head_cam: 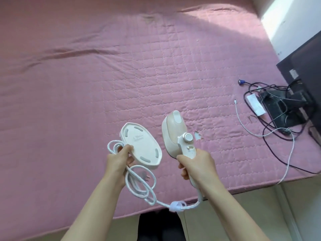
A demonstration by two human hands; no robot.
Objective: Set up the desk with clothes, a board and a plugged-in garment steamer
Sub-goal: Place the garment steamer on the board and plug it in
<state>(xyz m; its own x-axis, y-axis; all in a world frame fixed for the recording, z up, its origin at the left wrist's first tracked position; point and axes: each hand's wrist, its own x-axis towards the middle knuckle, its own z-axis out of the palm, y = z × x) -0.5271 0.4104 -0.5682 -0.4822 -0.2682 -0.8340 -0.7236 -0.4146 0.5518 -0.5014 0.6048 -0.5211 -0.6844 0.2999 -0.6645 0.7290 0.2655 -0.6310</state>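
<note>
A dark monitor (303, 66) and tangled cables (271, 130) lie at the right of a pink quilted cover (104, 66).

Your left hand (119, 159) holds the base plate (140, 143) at 9 o'clock of the steamer (175, 131), which is in your right hand (196, 164). Both are over the near edge of the covered surface (104, 66). The cord (139, 186) hangs at 6 o'clock of the base plate. A monitor (302, 80) and cables (271, 136) rest on the surface at 3 o'clock.
</note>
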